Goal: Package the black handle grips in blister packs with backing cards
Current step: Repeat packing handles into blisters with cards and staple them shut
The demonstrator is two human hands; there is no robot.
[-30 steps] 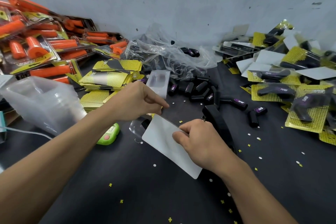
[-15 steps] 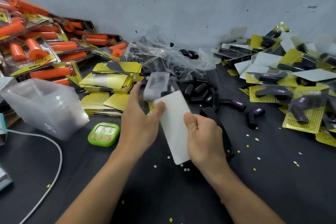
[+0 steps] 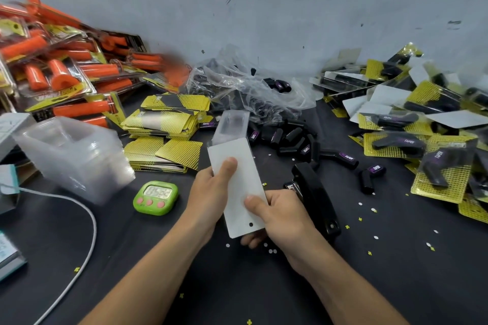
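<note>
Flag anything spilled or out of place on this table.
Small white and yellow punched bits lie scattered over the black table, mostly around the black stapler. The finished packs on the right sit in a jumbled heap, not stacked.

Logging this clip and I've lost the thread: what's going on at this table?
A person holds a white backing card in both hands above the dark table, left hand gripping its side, right hand its near end. A clear blister projects past the card's far end. Loose black grips, a black stapler and finished packs lie around.
</note>
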